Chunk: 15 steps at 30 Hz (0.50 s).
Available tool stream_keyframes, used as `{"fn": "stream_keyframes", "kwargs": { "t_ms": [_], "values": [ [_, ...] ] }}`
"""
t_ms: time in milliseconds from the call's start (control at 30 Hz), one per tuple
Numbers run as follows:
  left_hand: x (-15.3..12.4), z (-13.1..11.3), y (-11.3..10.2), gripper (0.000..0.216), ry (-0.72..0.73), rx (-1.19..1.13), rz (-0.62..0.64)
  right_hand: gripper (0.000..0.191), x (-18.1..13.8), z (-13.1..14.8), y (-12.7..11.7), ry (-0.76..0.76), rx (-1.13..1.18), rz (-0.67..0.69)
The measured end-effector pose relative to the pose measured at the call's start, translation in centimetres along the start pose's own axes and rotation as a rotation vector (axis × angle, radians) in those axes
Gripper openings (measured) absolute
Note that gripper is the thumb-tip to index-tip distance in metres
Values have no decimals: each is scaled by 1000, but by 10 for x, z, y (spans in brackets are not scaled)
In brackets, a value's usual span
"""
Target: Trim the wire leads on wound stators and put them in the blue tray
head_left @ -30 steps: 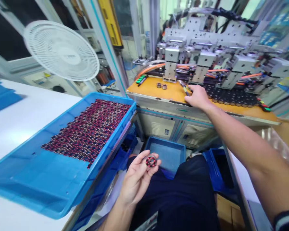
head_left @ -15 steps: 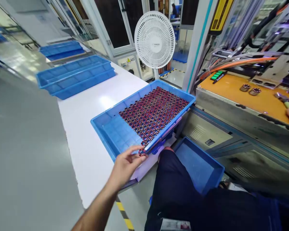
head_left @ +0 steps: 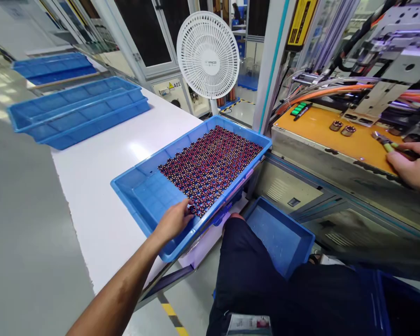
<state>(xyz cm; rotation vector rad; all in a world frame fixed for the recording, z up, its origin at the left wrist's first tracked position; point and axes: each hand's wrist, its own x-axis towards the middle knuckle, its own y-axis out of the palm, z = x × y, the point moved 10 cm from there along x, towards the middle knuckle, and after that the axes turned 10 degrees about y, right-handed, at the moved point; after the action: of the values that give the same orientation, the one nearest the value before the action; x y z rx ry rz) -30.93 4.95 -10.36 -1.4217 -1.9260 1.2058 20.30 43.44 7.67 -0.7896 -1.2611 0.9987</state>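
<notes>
My left hand reaches into a blue tray on the white table and pinches a small red-and-black ring part at the near edge of a dense layer of several such parts. My right hand rests on the orange machine bench at the far right, fingers curled on a green-handled tool.
Two copper-wound rings lie on the bench. A white fan stands behind the tray. Stacked blue trays sit further left on the table. A small blue bin is beside my knee, under the machine.
My view swung left. My left hand carried the ring part from my lap up into the tray's near edge. My right hand stayed on the bench.
</notes>
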Motion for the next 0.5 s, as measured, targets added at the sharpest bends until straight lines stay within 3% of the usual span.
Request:
{"fn": "stream_keyframes", "kwargs": {
  "t_ms": [100, 200, 333, 433, 500],
  "values": [
    [2, -1, 3, 44, 16, 2, 1, 38, -15, 21, -13, 36, -107, 60],
    [1, -5, 2, 44, 35, 14, 1, 38, -25, 37, -22, 13, -118, 73],
    [-2, -14, -6, 50, 73, 63, -4, 35, -31, 45, -25, -42, -107, 86],
    [8, -34, -32, 67, 123, 169, -90, 32, -34, 42, -22, -38, -71, 110],
    [23, -73, -59, 75, 248, 211, -186, 32, -36, 37, -20, -1, -13, 125]
  ]
}}
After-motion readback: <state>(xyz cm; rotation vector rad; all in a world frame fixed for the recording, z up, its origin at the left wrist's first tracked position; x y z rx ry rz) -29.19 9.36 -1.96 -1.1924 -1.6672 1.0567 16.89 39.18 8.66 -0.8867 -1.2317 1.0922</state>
